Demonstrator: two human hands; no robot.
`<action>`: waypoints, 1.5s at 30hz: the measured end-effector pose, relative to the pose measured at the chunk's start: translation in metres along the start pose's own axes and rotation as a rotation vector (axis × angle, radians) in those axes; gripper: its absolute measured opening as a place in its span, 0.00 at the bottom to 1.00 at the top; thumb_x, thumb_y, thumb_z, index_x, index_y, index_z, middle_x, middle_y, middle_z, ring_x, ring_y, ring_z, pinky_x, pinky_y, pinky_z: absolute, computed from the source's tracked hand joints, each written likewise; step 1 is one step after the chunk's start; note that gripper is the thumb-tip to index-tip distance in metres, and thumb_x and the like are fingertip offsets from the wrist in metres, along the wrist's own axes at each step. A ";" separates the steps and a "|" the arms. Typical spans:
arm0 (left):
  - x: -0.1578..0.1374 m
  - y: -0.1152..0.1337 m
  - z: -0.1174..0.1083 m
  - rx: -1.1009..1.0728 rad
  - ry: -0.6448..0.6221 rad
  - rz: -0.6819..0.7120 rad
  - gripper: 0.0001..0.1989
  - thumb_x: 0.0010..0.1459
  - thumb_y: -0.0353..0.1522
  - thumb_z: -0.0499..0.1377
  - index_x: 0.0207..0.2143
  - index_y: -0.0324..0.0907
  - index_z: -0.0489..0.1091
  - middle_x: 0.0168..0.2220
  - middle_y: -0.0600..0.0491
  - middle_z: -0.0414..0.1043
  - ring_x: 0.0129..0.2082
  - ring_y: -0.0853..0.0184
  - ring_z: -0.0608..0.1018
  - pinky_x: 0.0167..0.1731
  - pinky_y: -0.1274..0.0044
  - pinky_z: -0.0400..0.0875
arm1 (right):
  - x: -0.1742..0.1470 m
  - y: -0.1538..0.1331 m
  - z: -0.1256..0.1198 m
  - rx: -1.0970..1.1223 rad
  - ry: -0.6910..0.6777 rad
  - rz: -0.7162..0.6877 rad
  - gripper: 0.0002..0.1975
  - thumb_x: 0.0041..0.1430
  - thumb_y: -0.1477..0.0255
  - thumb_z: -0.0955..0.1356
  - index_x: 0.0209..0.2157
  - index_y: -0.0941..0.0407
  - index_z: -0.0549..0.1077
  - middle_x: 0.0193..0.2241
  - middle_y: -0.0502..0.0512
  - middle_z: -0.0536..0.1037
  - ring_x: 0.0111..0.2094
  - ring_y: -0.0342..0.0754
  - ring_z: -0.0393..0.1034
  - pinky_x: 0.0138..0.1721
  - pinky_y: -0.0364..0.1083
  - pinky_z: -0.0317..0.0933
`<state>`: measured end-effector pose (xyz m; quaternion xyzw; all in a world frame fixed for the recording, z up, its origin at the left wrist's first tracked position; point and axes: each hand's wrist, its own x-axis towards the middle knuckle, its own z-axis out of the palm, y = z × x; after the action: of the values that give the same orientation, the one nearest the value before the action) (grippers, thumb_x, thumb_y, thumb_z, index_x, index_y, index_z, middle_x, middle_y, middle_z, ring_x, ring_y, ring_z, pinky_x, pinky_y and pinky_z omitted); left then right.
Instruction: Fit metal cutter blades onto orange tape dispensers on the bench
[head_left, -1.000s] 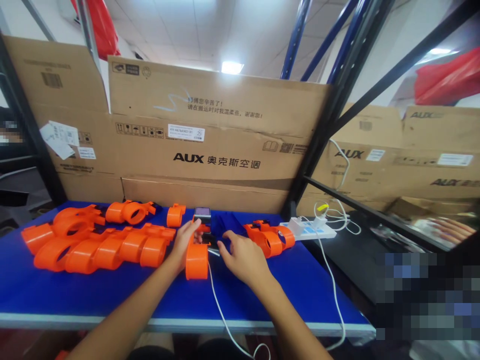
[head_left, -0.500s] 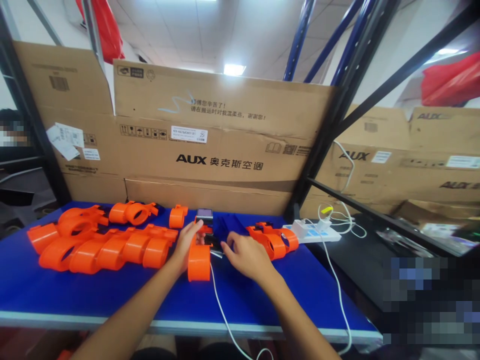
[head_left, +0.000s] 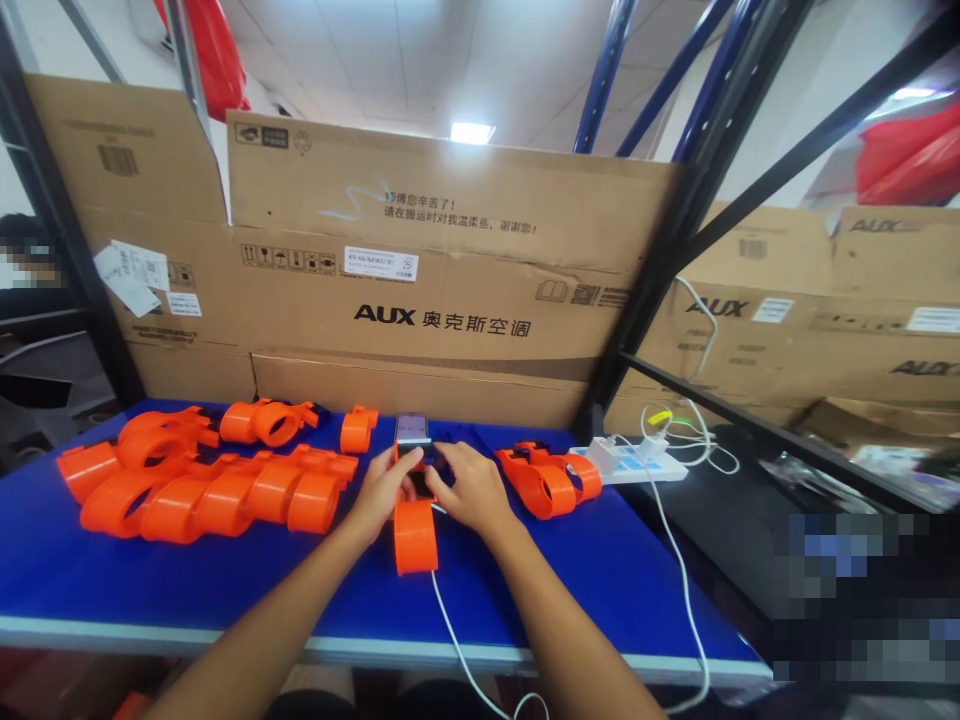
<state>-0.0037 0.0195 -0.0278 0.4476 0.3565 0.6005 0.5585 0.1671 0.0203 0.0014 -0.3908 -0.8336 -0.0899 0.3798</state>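
An orange plastic piece with a wide ring (head_left: 415, 537) at its near end is in my left hand (head_left: 384, 492), thumb on top and fingers curled round its side. My right hand (head_left: 471, 487) has its fingers bent in against the dark upper part of that piece; what lies between its fingertips is hidden. Just beyond the hands stands a small device with a lit screen (head_left: 412, 429). A white cable (head_left: 450, 625) runs from beneath the orange piece towards the table's front edge.
Several orange ring pieces (head_left: 223, 502) lie in rows on the left of the blue table (head_left: 360, 600). More orange pieces (head_left: 553, 487) lie on the right, beside a white power strip (head_left: 637, 462) with plugs and cables. Cardboard (head_left: 450, 270) walls off the back. A person (head_left: 30, 255) is at far left.
My right hand has moved left and closed in on the orange piece in my left hand. That piece has shifted slightly right. The dark blue material by the right hand is now mostly covered.
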 end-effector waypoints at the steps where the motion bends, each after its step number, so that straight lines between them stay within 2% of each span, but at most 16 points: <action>1: 0.000 0.000 0.000 0.008 -0.005 0.002 0.21 0.50 0.48 0.68 0.37 0.41 0.72 0.21 0.57 0.70 0.14 0.72 0.69 0.16 0.80 0.60 | -0.001 -0.001 0.001 -0.007 0.008 -0.014 0.15 0.63 0.67 0.67 0.48 0.57 0.75 0.34 0.57 0.80 0.33 0.49 0.72 0.35 0.45 0.63; 7: -0.001 0.001 -0.001 -0.015 -0.039 -0.004 0.20 0.51 0.47 0.69 0.32 0.41 0.70 0.11 0.63 0.58 0.11 0.75 0.59 0.15 0.81 0.56 | -0.005 -0.006 0.006 -0.030 0.077 -0.060 0.14 0.64 0.70 0.64 0.48 0.60 0.74 0.28 0.56 0.77 0.29 0.48 0.69 0.33 0.44 0.62; 16: -0.005 0.006 0.003 -0.074 -0.067 -0.010 0.18 0.51 0.46 0.69 0.31 0.41 0.70 0.11 0.62 0.59 0.11 0.75 0.60 0.16 0.81 0.58 | -0.005 -0.005 0.008 -0.014 0.099 -0.085 0.16 0.65 0.71 0.63 0.49 0.62 0.75 0.29 0.57 0.77 0.29 0.49 0.70 0.34 0.45 0.64; 19: -0.004 0.007 0.002 -0.142 -0.066 -0.048 0.18 0.51 0.44 0.69 0.31 0.41 0.71 0.11 0.61 0.61 0.11 0.74 0.62 0.16 0.81 0.60 | -0.004 -0.003 0.006 0.041 0.095 -0.050 0.17 0.65 0.69 0.65 0.52 0.60 0.74 0.30 0.57 0.79 0.31 0.49 0.72 0.33 0.45 0.66; 22: -0.002 0.010 0.001 -0.278 -0.060 -0.165 0.18 0.53 0.45 0.68 0.33 0.40 0.72 0.14 0.57 0.67 0.13 0.71 0.68 0.17 0.80 0.63 | -0.004 0.001 0.003 0.077 0.067 -0.041 0.21 0.66 0.66 0.66 0.58 0.57 0.72 0.36 0.58 0.81 0.34 0.50 0.74 0.36 0.46 0.69; 25: 0.001 0.013 0.000 -0.434 -0.077 -0.316 0.18 0.56 0.44 0.66 0.37 0.37 0.74 0.22 0.50 0.76 0.19 0.67 0.76 0.21 0.77 0.70 | -0.004 0.005 0.001 0.087 0.070 -0.057 0.22 0.66 0.68 0.66 0.60 0.54 0.70 0.44 0.58 0.82 0.39 0.51 0.76 0.41 0.48 0.71; 28: 0.003 0.013 0.000 -0.524 -0.088 -0.383 0.17 0.58 0.42 0.66 0.39 0.37 0.74 0.29 0.47 0.79 0.23 0.65 0.79 0.25 0.76 0.73 | -0.005 0.005 0.002 0.062 0.088 -0.080 0.21 0.66 0.71 0.65 0.59 0.53 0.72 0.47 0.58 0.82 0.43 0.52 0.76 0.46 0.50 0.72; 32: 0.001 0.011 0.001 -0.511 -0.039 -0.345 0.14 0.55 0.39 0.69 0.36 0.39 0.73 0.25 0.52 0.76 0.19 0.70 0.75 0.21 0.79 0.70 | -0.005 0.004 0.002 0.013 0.065 -0.106 0.21 0.64 0.74 0.65 0.58 0.55 0.73 0.48 0.58 0.82 0.41 0.51 0.76 0.45 0.50 0.72; 38: -0.003 0.015 0.006 -0.461 -0.043 -0.314 0.16 0.54 0.41 0.70 0.35 0.40 0.72 0.27 0.52 0.75 0.19 0.71 0.74 0.21 0.79 0.69 | -0.005 0.001 0.000 -0.054 0.051 -0.119 0.21 0.63 0.74 0.65 0.57 0.57 0.73 0.47 0.60 0.82 0.38 0.51 0.75 0.40 0.49 0.71; 42: -0.005 0.017 0.008 -0.436 -0.059 -0.284 0.17 0.52 0.40 0.71 0.35 0.40 0.70 0.27 0.53 0.75 0.19 0.72 0.73 0.21 0.80 0.68 | -0.007 -0.001 0.002 -0.101 0.049 -0.085 0.22 0.62 0.76 0.65 0.58 0.58 0.72 0.42 0.61 0.83 0.35 0.50 0.75 0.37 0.46 0.69; 45: -0.006 0.017 0.007 -0.412 -0.085 -0.254 0.18 0.51 0.40 0.72 0.33 0.40 0.69 0.22 0.57 0.71 0.16 0.75 0.69 0.19 0.81 0.66 | -0.008 -0.001 0.002 -0.126 0.009 -0.091 0.24 0.61 0.76 0.66 0.59 0.59 0.71 0.38 0.61 0.83 0.34 0.50 0.75 0.37 0.45 0.68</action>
<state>-0.0037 0.0115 -0.0103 0.3005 0.2563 0.5660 0.7236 0.1685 0.0161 -0.0057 -0.3751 -0.8416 -0.1612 0.3537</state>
